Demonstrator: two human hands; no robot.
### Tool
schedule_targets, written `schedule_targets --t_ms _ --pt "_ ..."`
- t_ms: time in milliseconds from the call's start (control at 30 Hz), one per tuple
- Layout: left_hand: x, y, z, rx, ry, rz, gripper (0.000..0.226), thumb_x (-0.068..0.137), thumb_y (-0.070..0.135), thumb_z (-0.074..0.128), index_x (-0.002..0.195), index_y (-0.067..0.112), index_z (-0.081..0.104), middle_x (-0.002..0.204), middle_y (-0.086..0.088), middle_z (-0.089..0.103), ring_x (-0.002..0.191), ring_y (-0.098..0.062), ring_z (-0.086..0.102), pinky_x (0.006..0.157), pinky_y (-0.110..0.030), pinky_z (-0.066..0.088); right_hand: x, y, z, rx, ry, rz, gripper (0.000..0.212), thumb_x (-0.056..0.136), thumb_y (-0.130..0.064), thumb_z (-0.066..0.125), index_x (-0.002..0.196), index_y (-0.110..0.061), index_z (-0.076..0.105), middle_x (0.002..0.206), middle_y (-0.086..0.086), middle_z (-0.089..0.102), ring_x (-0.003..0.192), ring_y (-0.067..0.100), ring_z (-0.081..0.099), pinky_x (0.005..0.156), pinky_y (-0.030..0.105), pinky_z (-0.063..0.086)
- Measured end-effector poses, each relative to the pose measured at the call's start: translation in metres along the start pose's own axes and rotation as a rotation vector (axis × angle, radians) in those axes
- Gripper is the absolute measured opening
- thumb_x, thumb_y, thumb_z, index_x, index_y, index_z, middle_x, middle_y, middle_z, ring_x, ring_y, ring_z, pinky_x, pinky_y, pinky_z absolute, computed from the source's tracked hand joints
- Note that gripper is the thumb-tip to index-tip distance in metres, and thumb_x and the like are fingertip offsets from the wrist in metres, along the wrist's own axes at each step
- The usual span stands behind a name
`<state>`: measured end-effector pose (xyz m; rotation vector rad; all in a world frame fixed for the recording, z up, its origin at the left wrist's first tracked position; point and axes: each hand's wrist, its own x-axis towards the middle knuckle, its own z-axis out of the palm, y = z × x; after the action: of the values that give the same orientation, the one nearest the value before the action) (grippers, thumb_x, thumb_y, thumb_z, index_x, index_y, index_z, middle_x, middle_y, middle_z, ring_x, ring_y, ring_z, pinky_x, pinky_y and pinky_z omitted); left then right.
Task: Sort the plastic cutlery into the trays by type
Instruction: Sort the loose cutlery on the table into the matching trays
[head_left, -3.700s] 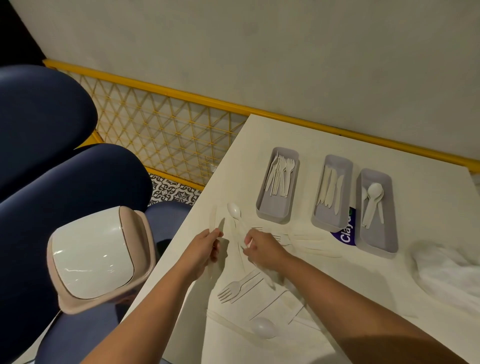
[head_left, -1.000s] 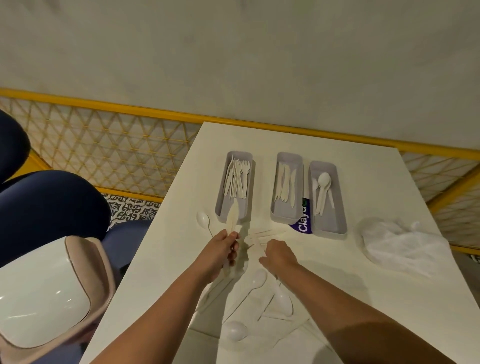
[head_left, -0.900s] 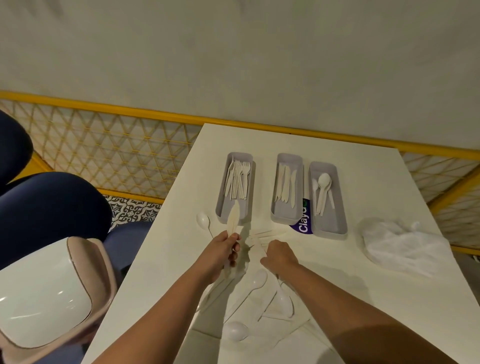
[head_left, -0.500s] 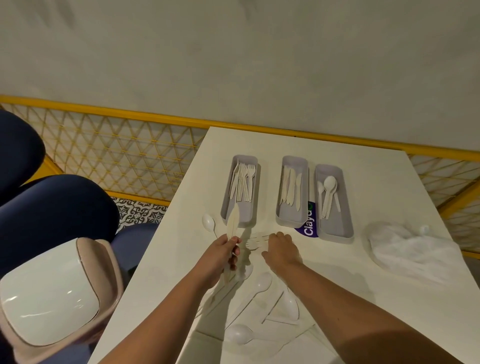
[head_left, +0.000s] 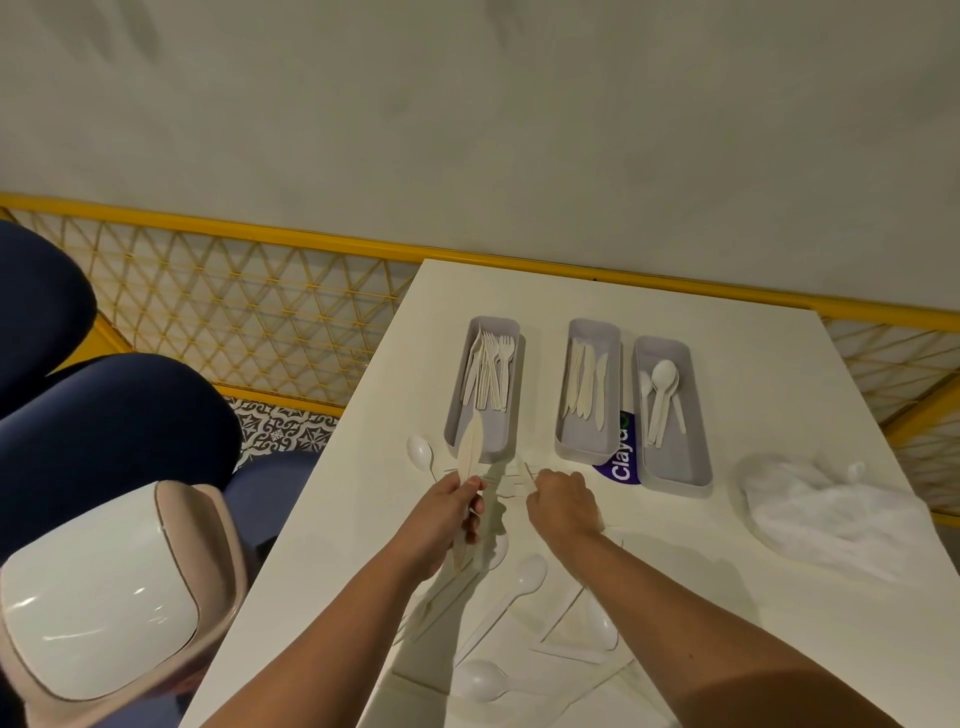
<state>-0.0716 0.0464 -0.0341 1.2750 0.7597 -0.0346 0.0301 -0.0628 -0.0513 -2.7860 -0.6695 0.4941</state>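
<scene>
Cutlery is partly sorted: forks (head_left: 491, 374), knives (head_left: 586, 384) and spoons (head_left: 661, 400) fill three trays at frame centre. Several pieces remain loose lower centre. Left hand (head_left: 447, 512) grips a knife (head_left: 469, 449); right hand (head_left: 563, 501) pinches a fork (head_left: 523, 470).

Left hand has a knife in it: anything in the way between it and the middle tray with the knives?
The knife in the left hand overlaps the near end of the fork tray. The knife tray lies right of it; only the fork tray's low wall intervenes. The right hand sits nearer, off that path.
</scene>
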Motion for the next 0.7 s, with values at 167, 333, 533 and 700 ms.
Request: schedule_targets --t_ms 167,333,533,700 --pt "0.006 0.004 0.013 -0.064 -0.042 -0.008 0.017 0.101 0.016 0.037 0.096 0.007 0.051 0.072 -0.004 0.049 0.059 -0.016 0.044 0.058 -0.027 0.042 0.008 -0.010 -0.010 0.476 0.050 0.003 0.029 0.089 -0.006 0.048 0.063 -0.018 0.045 0.072 0.001 0.046 0.083 0.022 0.045 0.064 0.027 0.035" --pt "0.017 0.012 0.027 -0.036 -0.108 0.008 0.024 0.102 0.015 0.035 0.103 0.007 0.057 0.088 -0.011 0.062 0.080 -0.021 0.060 0.079 -0.031 0.051 0.011 -0.015 -0.033 0.780 0.014 0.019 0.011 0.092 -0.008 0.050 0.084 -0.009 0.056 0.069 -0.003 0.049 0.066 0.012 0.047 0.057 0.016 0.038" --pt "0.031 0.026 0.044 -0.173 -0.183 -0.048 0.033 0.103 0.015 0.030 0.120 -0.001 0.052 0.077 -0.012 0.061 0.060 -0.020 0.056 0.059 -0.030 0.050 0.019 -0.008 -0.043 0.970 -0.051 0.120 0.015 0.092 -0.009 0.054 0.102 -0.002 0.062 0.093 0.011 0.060 0.081 0.021 0.058 0.061 0.017 0.053" --pt "0.047 0.040 0.057 -0.164 -0.206 0.004 0.030 0.102 0.017 0.032 0.116 -0.001 0.053 0.081 -0.010 0.059 0.070 -0.018 0.057 0.064 -0.027 0.050 0.021 -0.006 -0.049 1.157 -0.156 0.169 0.026 0.099 -0.023 0.043 0.123 -0.015 0.048 0.073 0.004 0.054 0.060 0.014 0.053 0.053 0.022 0.047"
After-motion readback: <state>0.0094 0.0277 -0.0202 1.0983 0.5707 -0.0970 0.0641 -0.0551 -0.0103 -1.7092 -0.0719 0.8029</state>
